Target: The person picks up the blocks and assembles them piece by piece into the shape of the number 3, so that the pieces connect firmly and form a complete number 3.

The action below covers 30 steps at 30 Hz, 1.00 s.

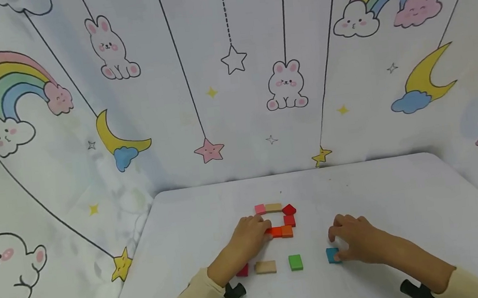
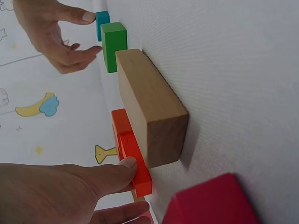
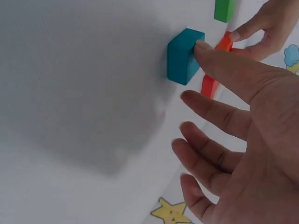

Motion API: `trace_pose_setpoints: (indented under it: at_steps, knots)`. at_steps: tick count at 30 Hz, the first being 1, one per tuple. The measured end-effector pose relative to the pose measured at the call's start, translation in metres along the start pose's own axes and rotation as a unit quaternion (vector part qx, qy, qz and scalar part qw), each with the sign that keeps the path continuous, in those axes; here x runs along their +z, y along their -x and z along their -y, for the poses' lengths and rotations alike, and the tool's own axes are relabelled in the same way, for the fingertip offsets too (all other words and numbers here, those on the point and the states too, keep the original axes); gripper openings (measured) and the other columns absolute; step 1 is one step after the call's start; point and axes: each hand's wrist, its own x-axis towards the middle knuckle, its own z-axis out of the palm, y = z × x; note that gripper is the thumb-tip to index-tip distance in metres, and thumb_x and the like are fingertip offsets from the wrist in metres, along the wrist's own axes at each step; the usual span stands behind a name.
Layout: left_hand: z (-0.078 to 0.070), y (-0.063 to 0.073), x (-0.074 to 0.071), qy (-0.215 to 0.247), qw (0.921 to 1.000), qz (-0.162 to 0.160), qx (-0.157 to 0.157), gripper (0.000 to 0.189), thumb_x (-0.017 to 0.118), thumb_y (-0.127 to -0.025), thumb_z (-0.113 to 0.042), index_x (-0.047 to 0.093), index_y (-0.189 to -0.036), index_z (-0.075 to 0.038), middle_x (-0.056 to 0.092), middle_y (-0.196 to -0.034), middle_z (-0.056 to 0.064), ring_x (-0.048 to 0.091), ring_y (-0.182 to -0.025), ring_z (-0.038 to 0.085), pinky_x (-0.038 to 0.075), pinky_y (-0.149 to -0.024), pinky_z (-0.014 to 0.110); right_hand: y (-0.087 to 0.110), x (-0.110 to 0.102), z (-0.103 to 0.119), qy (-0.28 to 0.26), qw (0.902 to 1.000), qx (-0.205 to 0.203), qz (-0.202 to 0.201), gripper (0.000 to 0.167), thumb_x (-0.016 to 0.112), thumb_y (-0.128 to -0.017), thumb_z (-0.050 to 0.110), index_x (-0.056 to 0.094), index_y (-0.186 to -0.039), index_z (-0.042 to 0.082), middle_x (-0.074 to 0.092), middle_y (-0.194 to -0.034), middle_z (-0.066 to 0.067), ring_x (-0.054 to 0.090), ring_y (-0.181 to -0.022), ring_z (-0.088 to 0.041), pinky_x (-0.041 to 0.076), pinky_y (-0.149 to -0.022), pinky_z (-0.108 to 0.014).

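Red-orange block, behind & left of green block, is pinched by L hand; step's prob. aligning it w/ 1 orange block. R hand, right of green block, spread wide, thumb at blue block. Next likely needs L release, R pinch.

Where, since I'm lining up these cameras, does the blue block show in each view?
Head: blue block low, right of centre, at the right hand.
Left wrist: blue block near the top edge, left of centre.
Right wrist: blue block in the upper half, right of centre.
Shared landmark: the green block, in all three views.
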Motion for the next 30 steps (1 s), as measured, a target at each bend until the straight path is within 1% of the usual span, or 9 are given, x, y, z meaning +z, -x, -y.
trace_pose_setpoints:
  at_steps: [3,6,9,13,18,21,25,27,30]
  knots:
    - [-0.001,0.001,-0.001,0.004,1.0000,0.000,0.002,0.026,0.079,-0.096,-0.031,0.076,-0.118,-0.018,0.072,-0.111,0.003,0.067,-0.105,0.018,0.054,-0.100,0.037,0.004,0.002,0.003,0.000,1.0000,0.007,0.001,0.030,0.092,-0.080,0.042,0.070,-0.096,0.031,0.057,-0.104,0.007,0.054,-0.100,-0.017,0.044,-0.083,-0.044]
    - [-0.001,0.002,-0.002,0.009,1.0000,0.002,0.003,0.026,0.079,-0.097,-0.031,0.076,-0.119,-0.018,0.072,-0.113,0.003,0.067,-0.107,0.019,0.054,-0.101,0.038,0.007,0.001,0.006,0.003,0.9998,0.017,0.003,0.030,0.093,-0.079,0.041,0.070,-0.094,0.031,0.057,-0.104,0.006,0.055,-0.101,-0.018,0.046,-0.084,-0.047]
    - [-0.002,0.002,-0.003,0.009,1.0000,0.001,-0.001,0.026,0.079,-0.096,-0.031,0.076,-0.118,-0.018,0.072,-0.112,0.003,0.066,-0.106,0.019,0.054,-0.102,0.039,0.008,0.001,0.007,0.005,0.9999,0.015,0.007,0.030,0.094,-0.077,0.037,0.069,-0.093,0.030,0.058,-0.105,0.005,0.056,-0.102,-0.020,0.048,-0.086,-0.053]
    - [-0.001,0.002,-0.004,0.007,1.0000,-0.001,-0.004,0.026,0.080,-0.095,-0.030,0.076,-0.118,-0.018,0.072,-0.111,0.003,0.066,-0.105,0.019,0.054,-0.102,0.038,0.006,0.003,0.009,0.003,0.9999,0.009,0.003,0.029,0.094,-0.078,0.031,0.069,-0.092,0.028,0.057,-0.105,0.005,0.056,-0.100,-0.020,0.048,-0.088,-0.058]
    - [0.000,0.003,-0.004,0.006,1.0000,0.002,-0.007,0.027,0.080,-0.095,-0.031,0.076,-0.119,-0.018,0.072,-0.112,0.003,0.066,-0.107,0.019,0.053,-0.102,0.039,-0.003,0.015,0.010,-0.001,0.9997,0.010,-0.023,0.028,0.092,-0.080,0.027,0.070,-0.097,0.026,0.057,-0.103,0.006,0.057,-0.098,-0.017,0.049,-0.084,-0.051]
    - [-0.001,0.003,-0.003,0.006,0.9999,0.001,-0.009,0.027,0.080,-0.096,-0.032,0.076,-0.118,-0.019,0.072,-0.112,0.002,0.066,-0.106,0.019,0.053,-0.102,0.038,-0.010,0.023,0.012,-0.002,0.9988,0.014,-0.047,0.027,0.091,-0.081,0.027,0.072,-0.100,0.025,0.058,-0.102,0.006,0.057,-0.096,-0.015,0.051,-0.082,-0.049]
    - [-0.001,0.002,-0.002,0.005,1.0000,-0.002,-0.007,0.026,0.080,-0.095,-0.031,0.076,-0.118,-0.019,0.072,-0.112,0.002,0.067,-0.106,0.019,0.054,-0.102,0.039,-0.016,0.031,0.016,-0.003,0.9962,0.024,-0.084,0.026,0.091,-0.081,0.027,0.075,-0.102,0.025,0.059,-0.101,0.006,0.059,-0.096,-0.014,0.051,-0.083,-0.048]
    - [-0.001,0.001,-0.001,0.005,1.0000,-0.002,-0.008,0.026,0.080,-0.095,-0.031,0.076,-0.118,-0.019,0.072,-0.112,0.002,0.067,-0.105,0.019,0.054,-0.102,0.039,-0.019,0.034,0.018,-0.007,0.9951,0.031,-0.093,0.027,0.092,-0.081,0.027,0.076,-0.104,0.025,0.059,-0.101,0.005,0.059,-0.097,-0.013,0.050,-0.083,-0.047]
    - [-0.001,0.001,-0.001,0.003,1.0000,-0.001,-0.008,0.026,0.080,-0.095,-0.031,0.076,-0.118,-0.019,0.072,-0.111,0.002,0.067,-0.105,0.019,0.053,-0.102,0.038,-0.025,0.037,0.023,-0.014,0.9945,0.043,-0.095,0.029,0.092,-0.081,0.027,0.077,-0.106,0.025,0.060,-0.101,0.005,0.059,-0.097,-0.013,0.050,-0.084,-0.047]
